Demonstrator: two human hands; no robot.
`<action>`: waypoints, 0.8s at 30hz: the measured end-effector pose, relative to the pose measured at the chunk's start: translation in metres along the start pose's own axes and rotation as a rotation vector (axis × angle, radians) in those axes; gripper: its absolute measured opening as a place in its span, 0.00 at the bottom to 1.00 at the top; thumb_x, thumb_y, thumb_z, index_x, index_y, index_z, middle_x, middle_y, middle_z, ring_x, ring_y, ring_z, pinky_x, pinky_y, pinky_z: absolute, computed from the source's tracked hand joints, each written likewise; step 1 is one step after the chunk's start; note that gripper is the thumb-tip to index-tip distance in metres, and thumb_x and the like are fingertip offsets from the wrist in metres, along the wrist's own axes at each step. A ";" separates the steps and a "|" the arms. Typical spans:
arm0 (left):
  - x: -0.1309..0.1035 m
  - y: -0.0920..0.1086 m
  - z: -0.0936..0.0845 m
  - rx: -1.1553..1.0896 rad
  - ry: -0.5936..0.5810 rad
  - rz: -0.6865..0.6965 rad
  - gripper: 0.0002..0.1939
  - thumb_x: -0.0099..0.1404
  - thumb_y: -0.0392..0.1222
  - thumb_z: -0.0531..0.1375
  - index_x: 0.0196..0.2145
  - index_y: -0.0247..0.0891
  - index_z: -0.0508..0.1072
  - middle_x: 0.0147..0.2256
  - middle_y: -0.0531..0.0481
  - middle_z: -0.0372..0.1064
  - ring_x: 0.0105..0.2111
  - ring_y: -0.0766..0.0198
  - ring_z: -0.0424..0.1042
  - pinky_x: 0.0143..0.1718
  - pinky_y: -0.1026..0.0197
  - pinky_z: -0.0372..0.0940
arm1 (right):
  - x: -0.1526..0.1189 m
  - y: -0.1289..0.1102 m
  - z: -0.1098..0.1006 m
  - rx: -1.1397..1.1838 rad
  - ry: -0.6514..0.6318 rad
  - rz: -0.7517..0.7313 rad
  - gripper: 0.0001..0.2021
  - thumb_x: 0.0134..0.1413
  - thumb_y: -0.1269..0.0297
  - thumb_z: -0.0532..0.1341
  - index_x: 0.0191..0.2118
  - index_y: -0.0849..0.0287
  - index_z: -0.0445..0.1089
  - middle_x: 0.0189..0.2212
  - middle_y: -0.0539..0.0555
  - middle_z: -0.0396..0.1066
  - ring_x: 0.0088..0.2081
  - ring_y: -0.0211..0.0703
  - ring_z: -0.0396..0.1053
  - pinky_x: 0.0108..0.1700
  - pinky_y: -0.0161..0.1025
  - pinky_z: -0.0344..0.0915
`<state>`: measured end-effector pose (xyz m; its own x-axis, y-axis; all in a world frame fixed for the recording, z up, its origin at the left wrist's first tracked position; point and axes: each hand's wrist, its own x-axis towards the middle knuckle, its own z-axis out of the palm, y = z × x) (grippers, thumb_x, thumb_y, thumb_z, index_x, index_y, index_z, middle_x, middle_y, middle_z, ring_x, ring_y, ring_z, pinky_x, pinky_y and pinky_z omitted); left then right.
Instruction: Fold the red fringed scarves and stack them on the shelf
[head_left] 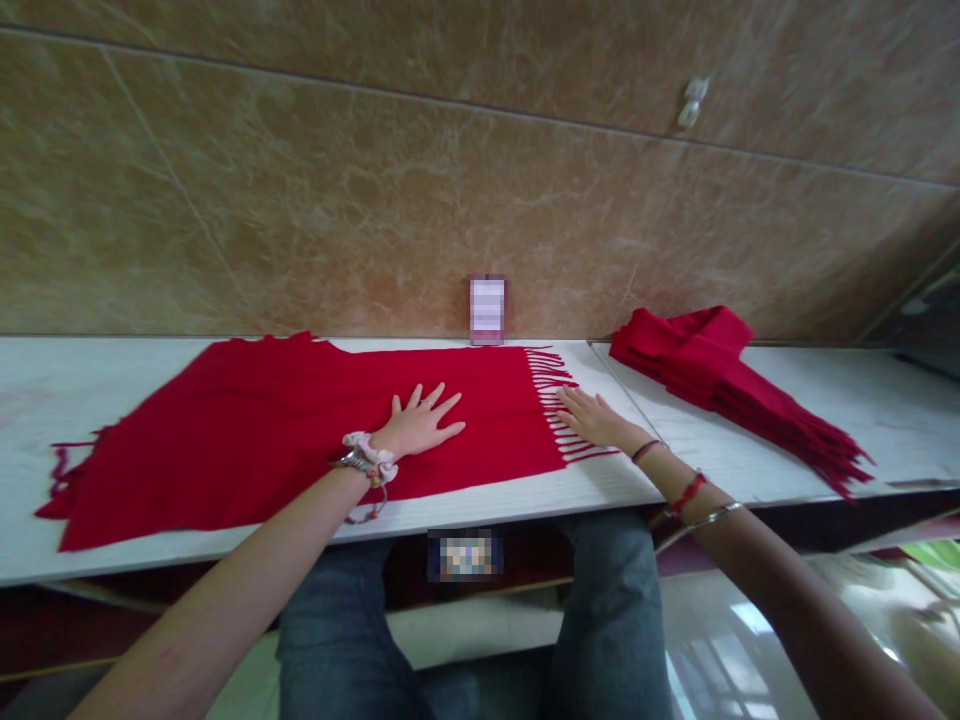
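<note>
A red fringed scarf (247, 440) lies spread along the white table. Its right part is flat, while the left part fans out wider, with bunched edges at the far left. My left hand (418, 425) rests palm down on the middle of the cloth, fingers spread. Over the white fringe gaps at the right end, my right hand (592, 418) lies flat on the tassels, fingers stretched out and fairly close together. Neither hand grips anything. Farther right, a second red scarf (682, 360) lies folded and looped, its tassels pointing toward the front edge.
The white table (450, 515) runs along a brown marble-patterned wall (375, 220). A small blurred card-like object (487, 310) stands against the wall behind the scarf. Below the front edge are my knees (615, 600) and another blurred item (465, 556).
</note>
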<state>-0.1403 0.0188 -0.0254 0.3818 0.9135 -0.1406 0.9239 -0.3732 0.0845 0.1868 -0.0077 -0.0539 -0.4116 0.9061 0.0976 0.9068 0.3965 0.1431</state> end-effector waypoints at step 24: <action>0.014 0.008 -0.007 -0.064 0.031 -0.080 0.36 0.63 0.67 0.39 0.65 0.52 0.46 0.67 0.47 0.29 0.65 0.39 0.29 0.57 0.28 0.32 | 0.042 0.007 -0.024 0.106 -0.026 0.152 0.24 0.65 0.64 0.41 0.64 0.63 0.52 0.65 0.67 0.45 0.65 0.60 0.44 0.56 0.63 0.56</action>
<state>-0.1275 0.0299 -0.0196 0.3051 0.9449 -0.1186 0.9475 -0.2886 0.1376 0.1740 0.0296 -0.0248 -0.2679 0.9597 0.0849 0.9634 0.2668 0.0239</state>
